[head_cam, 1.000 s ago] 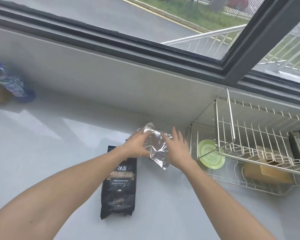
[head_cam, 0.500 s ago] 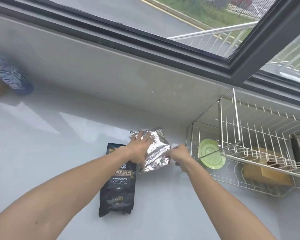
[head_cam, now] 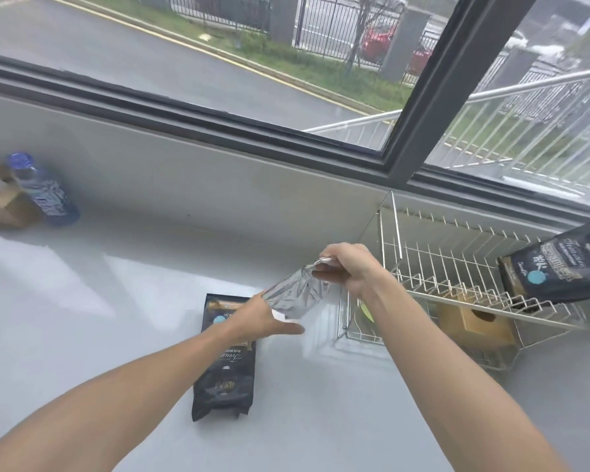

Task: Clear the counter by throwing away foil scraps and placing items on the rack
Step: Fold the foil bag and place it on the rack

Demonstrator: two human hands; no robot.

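A crinkled sheet of silver foil [head_cam: 295, 294] hangs above the grey counter [head_cam: 116, 301], pinched at its top corner by my right hand [head_cam: 349, 267]. My left hand [head_cam: 263, 318] is flat and spread just under the foil's lower edge, touching it, fingers pointing right. A black coffee bag [head_cam: 223, 373] lies flat on the counter beneath my left wrist. The white wire rack [head_cam: 457, 284] stands to the right, close behind my right hand.
On the rack's upper tier leans a second black coffee bag [head_cam: 556, 270]; a wooden box [head_cam: 474, 321] and a green lid [head_cam: 365, 310] sit on the lower tier. A blue bottle [head_cam: 43, 190] and a cardboard box [head_cam: 0, 202] stand far left against the wall.
My right hand has pinched the foil's corner and lifted it off the counter. My left hand has let go of the top and slid under the lower edge. The camera has tilted up.
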